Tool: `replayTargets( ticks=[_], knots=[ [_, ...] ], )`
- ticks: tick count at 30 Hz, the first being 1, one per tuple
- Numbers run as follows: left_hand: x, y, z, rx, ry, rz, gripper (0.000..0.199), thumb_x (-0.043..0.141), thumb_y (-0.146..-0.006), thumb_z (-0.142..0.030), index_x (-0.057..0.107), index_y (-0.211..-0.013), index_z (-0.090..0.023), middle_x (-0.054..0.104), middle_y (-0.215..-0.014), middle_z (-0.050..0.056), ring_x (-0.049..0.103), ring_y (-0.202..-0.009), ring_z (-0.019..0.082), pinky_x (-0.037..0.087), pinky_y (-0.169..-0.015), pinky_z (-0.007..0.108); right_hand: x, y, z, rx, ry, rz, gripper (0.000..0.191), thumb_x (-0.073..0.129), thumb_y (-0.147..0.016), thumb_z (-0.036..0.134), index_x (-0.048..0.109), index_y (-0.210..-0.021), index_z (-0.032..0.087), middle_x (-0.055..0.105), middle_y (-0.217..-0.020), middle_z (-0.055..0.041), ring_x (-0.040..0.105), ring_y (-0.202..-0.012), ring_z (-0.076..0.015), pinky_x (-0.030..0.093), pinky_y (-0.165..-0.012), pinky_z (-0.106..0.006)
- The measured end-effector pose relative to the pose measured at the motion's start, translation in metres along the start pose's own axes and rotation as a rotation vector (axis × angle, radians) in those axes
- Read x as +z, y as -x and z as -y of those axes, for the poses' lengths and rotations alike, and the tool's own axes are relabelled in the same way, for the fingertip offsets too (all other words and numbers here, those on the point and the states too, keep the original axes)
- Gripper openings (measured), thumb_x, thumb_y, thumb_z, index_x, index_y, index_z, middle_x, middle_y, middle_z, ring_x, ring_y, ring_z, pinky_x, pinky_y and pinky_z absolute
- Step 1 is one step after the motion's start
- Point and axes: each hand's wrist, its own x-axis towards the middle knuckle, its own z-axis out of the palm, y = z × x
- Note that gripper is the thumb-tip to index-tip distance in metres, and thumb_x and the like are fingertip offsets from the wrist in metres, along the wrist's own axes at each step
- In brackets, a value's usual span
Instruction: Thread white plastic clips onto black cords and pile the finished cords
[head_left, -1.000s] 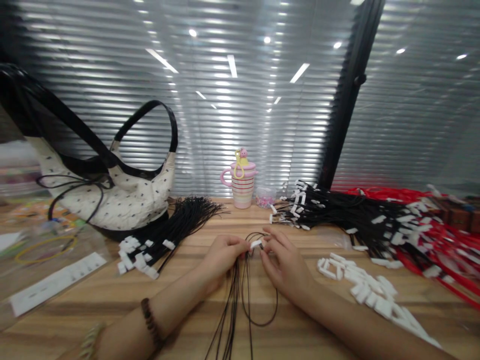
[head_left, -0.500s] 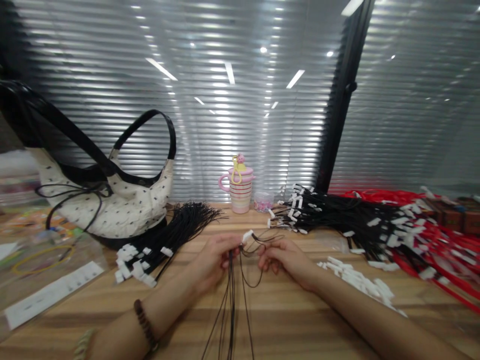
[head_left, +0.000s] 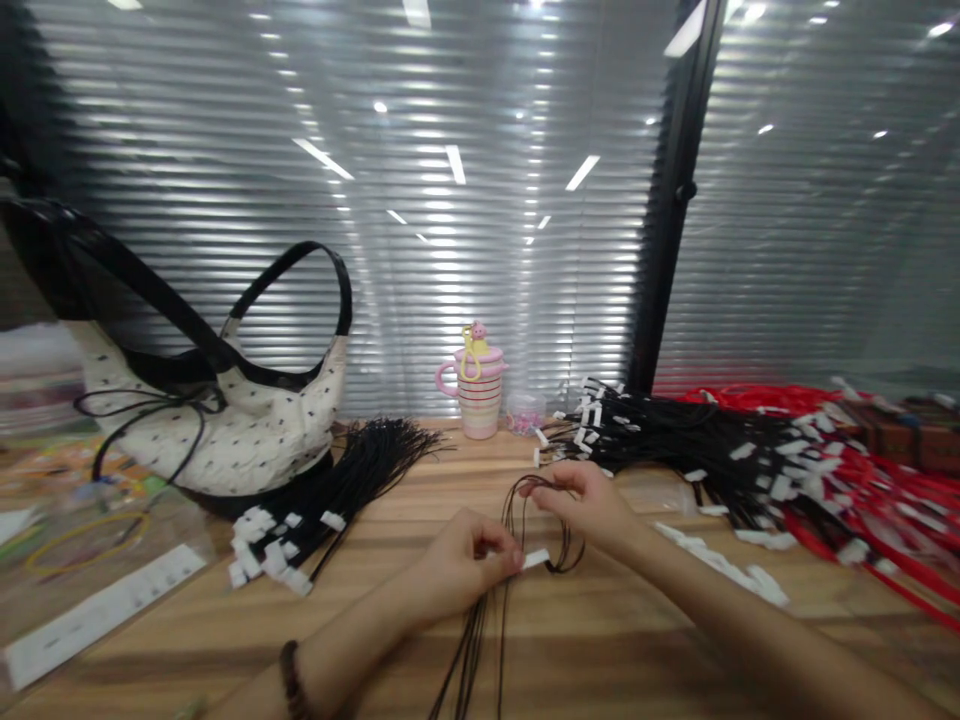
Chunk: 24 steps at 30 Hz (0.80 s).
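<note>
L hand [head_left: 469,565] pinches a white plastic tab [head_left: 536,559] b/w thumb & fingers, tab sticking out to the right of the fingertips. Thin black cords [head_left: 480,640] hang from that grip toward the near edge of the table [head_left: 600,650]. R hand [head_left: 581,505] is just up & right of it, fingers closed on the top of a cord loop [head_left: 571,555]. Hands apart, not touching, linked only by the cords.

Left of the hands, a bundle of black cords w/ white tabs [head_left: 352,480] lies on the table, tabs toward the near side, tassel ends by a cream handbag w/ black handles [head_left: 225,440]. Far edge, centre: striped pink mug w/ lid [head_left: 480,405], small clear pot of pink bits [head_left: 525,415] just beside it. Right side: big heap of tabbed black cords [head_left: 675,440] on red lanyards [head_left: 847,500], loose white tabs [head_left: 720,560] in front. Left corner: clear plastic bag w/ white strip [head_left: 97,610]. Bead bracelet [head_left: 290,670] on L wrist.
</note>
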Motion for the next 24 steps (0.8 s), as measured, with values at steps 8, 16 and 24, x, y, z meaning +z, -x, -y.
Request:
replayTargets(
  ticks=[8,16,24],
  knots=[
    [-0.001,-0.010,0.008,-0.003,-0.212,-0.258,0.031,0.051,-0.066,-0.039,0.065,-0.065,-0.011,0.060,-0.062,0.003,0.045,-0.060,0.011,0.032,-0.057,0.022,0.022,0.026,0.011,-0.507,0.673,-0.116,0.042,0.048,-0.071,0.014,0.052,-0.113,0.018,0.045,-0.123,-0.0115,0.038,-0.111,-0.0264,0.021,-0.094,-0.046],
    [-0.008,-0.009,0.000,-0.099,0.047,-0.284,0.031,0.057,-0.058,-0.040,0.062,-0.059,-0.009,0.055,-0.056,0.002,0.042,-0.056,0.010,0.028,-0.054,0.021,0.048,0.027,-0.013,0.161,0.170,0.062,0.019,0.045,-0.073,0.022,0.061,-0.066,0.013,0.053,-0.055,-0.0008,0.042,-0.048,-0.0087,0.028,-0.044,-0.018],
    [-0.003,-0.012,0.003,-0.101,0.093,-0.305,0.030,0.056,-0.059,-0.038,0.062,-0.060,-0.009,0.057,-0.059,0.003,0.045,-0.058,0.011,0.030,-0.054,0.021,0.064,0.035,-0.011,0.181,0.318,0.113,0.007,0.053,-0.063,0.022,0.059,-0.065,0.018,0.057,-0.058,0.0010,0.044,-0.050,-0.0093,0.024,-0.045,-0.019]
  ],
)
